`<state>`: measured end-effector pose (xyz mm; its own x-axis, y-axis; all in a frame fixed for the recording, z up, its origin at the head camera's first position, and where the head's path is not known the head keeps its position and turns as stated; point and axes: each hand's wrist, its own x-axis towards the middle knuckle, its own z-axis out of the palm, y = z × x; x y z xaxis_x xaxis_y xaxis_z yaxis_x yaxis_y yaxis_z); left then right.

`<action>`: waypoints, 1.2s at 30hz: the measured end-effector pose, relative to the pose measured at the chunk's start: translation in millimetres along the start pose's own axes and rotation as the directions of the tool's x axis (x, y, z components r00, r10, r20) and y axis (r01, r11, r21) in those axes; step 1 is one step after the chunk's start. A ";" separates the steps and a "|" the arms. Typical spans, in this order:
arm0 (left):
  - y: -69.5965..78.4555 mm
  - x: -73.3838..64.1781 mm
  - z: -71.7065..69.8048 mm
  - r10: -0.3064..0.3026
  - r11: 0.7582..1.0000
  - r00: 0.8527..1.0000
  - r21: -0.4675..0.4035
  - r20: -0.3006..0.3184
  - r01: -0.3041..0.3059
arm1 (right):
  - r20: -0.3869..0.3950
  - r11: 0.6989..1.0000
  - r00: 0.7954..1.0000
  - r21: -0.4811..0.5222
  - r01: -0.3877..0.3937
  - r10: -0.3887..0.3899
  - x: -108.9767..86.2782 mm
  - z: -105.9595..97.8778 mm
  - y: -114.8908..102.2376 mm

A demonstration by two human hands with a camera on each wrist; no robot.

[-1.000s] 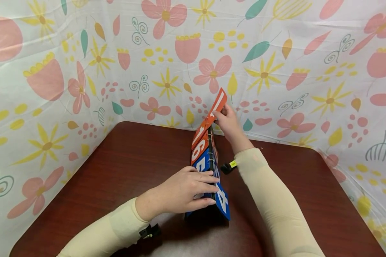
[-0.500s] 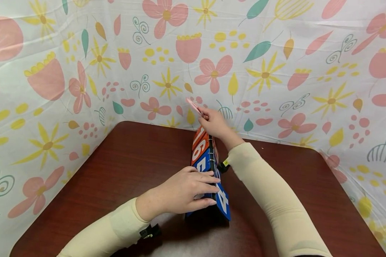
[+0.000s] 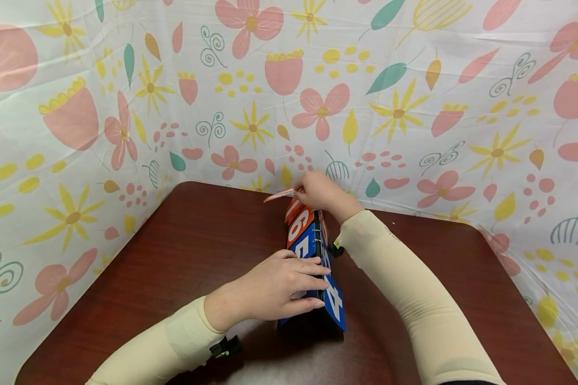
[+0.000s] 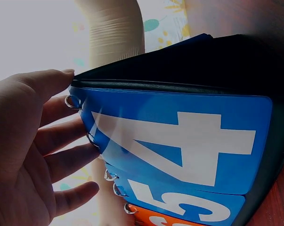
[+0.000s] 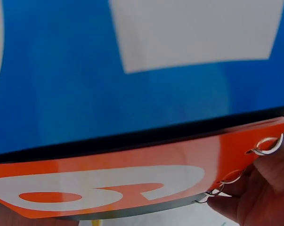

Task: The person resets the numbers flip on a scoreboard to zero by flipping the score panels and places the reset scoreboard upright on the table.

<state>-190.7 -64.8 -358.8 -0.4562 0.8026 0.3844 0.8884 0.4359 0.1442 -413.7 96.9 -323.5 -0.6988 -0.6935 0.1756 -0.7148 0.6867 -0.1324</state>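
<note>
A tabletop flip scoreboard (image 3: 304, 243) stands like a tent, its ringed ridge pointing away from me. Blue and orange cards with white numerals hang on both faces. My left hand (image 3: 276, 286) lies over the near end of the ridge, fingers stretched across the rings; the left wrist view shows the thumb at the black corner beside the blue 4 card (image 4: 179, 141). At the far end my right hand (image 3: 320, 190) pinches a number card (image 3: 280, 194), seen nearly edge-on and sticking out leftward. In the right wrist view the orange 6 card (image 5: 104, 186) shows beneath a blue card (image 5: 85, 70).
The scoreboard stands on a dark red-brown table (image 3: 173, 240) with rounded far corners. A white floral cloth (image 3: 250, 85) hangs right behind and along both sides. Black wrist cameras sit under both cuffs, the left one (image 3: 225, 347) close to the table.
My right hand has swung the orange card from the upper right over the ridge to the left and down. The left hand has stayed in place.
</note>
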 end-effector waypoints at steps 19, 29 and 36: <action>0.3 1.8 0.0 0.009 1.000 1.000 0.007 0.014 -0.009 | 0.245 0.995 0.965 -0.040 -0.086 0.094 3.8 -3.3 -10.3; 0.6 0.9 0.2 0.000 1.000 1.000 -0.002 0.017 0.000 | 0.131 0.905 0.991 0.417 -0.085 0.032 -15.3 -16.4 -4.2; 0.5 1.2 -0.2 -0.003 1.000 1.000 0.002 0.012 0.003 | -0.133 0.746 0.980 0.665 -0.022 0.147 -50.5 -8.3 13.3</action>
<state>-190.8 -63.7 -358.0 -0.4598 0.8059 0.3730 0.8867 0.4393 0.1438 -387.6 142.9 -326.1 -0.7863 -0.5497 0.2822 -0.5373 0.3828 -0.7515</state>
